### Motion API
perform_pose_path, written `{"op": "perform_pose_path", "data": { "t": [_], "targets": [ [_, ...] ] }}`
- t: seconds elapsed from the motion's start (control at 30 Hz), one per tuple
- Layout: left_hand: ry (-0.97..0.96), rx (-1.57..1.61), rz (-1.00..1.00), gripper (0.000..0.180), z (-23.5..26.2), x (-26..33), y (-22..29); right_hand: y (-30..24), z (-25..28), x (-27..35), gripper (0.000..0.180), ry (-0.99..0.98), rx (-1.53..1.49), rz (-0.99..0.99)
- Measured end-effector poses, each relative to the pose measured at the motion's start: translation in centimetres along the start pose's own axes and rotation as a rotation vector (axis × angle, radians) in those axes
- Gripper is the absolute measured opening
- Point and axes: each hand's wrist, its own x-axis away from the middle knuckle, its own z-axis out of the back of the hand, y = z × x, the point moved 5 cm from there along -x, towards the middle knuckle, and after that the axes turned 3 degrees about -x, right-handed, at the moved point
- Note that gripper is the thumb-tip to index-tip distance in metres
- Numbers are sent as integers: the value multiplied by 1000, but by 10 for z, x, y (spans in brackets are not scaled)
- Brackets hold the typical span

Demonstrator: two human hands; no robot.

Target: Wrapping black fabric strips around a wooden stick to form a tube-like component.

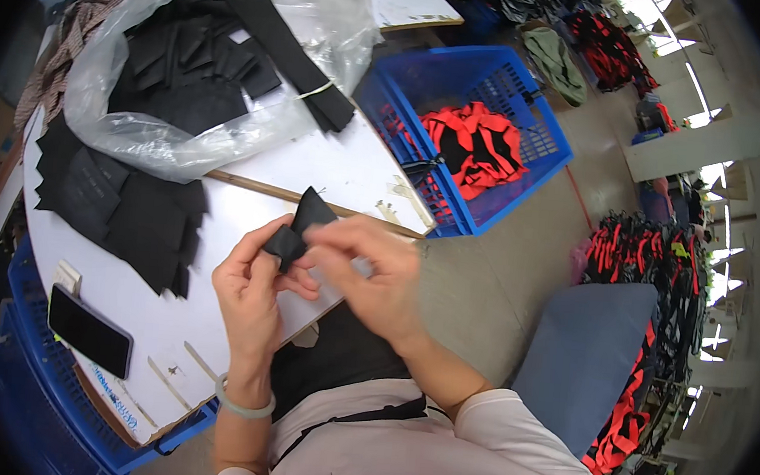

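Close to the front edge of the white table (249, 203), my left hand (251, 285) pinches a small folded piece of black fabric (287, 244) between thumb and fingers. One corner of the fabric points up and away from me. Over its right side is my right hand (368, 272), smeared by motion; whether its fingers grip the cloth I cannot tell. A spread stack of black fabric pieces (123, 208) lies on the table to the left. Beyond it, a clear plastic bag (168, 148) holds more black pieces, and a banded bundle of black strips (292, 52) lies across it.
A phone (90, 331) rests at the table's near left. At the far right of the table stands a blue crate (489, 215) with red and black fabric (476, 147) inside. A grey padded board (585, 352) is on my right. Red and black pieces (638, 249) hang behind it.
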Motion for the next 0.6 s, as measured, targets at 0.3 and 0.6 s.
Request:
{"op": "perform_pose_path", "data": {
  "t": [0.3,0.6],
  "targets": [
    [36,13,-8,28,-6,11,-6,4,13,-3,18,237,452,214],
    [85,20,-45,28,-15,19,-9,14,7,8,12,358,434,169]
  ]
}}
